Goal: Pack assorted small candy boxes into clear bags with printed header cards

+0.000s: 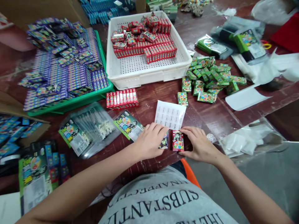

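Note:
Near the table's front edge my left hand (151, 139) is closed over a small dark purple box (164, 141), which shows at its fingertips. My right hand (197, 141) has thumb and forefinger round the right side of a small red box (177, 141), lying face up beside the purple one with a narrow gap between. Just beyond both boxes lies a white sheet of round stickers (170, 114). A green and black printed packet (127, 124) is partly under my left hand. A row of red boxes (122, 99) stands further back.
A white basket (149, 77) of red boxes stands at the back, left of loose green boxes (210, 76). Further left is a green tray (102, 53) of purple boxes. Clear packets (91, 129) lie front left, and a bag of white sachets (247, 140) at right.

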Motion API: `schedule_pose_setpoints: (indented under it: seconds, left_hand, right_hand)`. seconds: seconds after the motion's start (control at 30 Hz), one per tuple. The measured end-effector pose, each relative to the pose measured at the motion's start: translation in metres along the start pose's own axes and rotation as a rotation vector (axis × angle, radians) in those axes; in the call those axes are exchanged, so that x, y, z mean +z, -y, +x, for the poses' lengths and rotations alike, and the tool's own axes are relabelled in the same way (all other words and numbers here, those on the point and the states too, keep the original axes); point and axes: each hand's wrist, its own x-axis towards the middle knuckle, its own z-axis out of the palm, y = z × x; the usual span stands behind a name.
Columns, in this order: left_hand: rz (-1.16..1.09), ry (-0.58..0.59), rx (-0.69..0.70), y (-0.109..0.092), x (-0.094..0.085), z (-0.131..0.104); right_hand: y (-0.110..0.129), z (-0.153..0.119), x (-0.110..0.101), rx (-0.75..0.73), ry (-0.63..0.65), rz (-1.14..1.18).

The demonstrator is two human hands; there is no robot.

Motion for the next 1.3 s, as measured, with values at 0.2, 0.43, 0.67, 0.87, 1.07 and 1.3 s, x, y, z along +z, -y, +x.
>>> schedule_pose_setpoints:
  seconds: [0.2,0.43,0.67,0.87,1.07,1.3]
  left_hand:
    - [0.062,0.131,0.441,-0.01,0.005,0.0]
    - [0.126,0.202,0.767,-0.003,-0.01,0.025]
    - [0.039,0.035,0.116,-0.017,-0.006,0.015]
    - [-0.028,0.026,-0.043,-0.021,0.026,0.002]
    - [-0.043,0.013,0.038,-0.018,0.004,0.018]
    - [0.124,-0.042,0.118,0.016,-0.006,0.086]
  right_hand:
    - [-0.016,-0.005,-0.017,-0.007,0.031,0.031]
    - [-0.034,0.001,-0.04,-0.041,0.143,0.023]
    - [-0.033,0.013,-0.049,-0.044,0.182,0.017]
    - [-0.053,0.011,-0.061,0.009,0.182,-0.146]
    - [-0.063,0.02,-0.068,0.084,0.177,-0.251]
    - [-0.059,0.033,-0.06,0.039,0.158,-0.262]
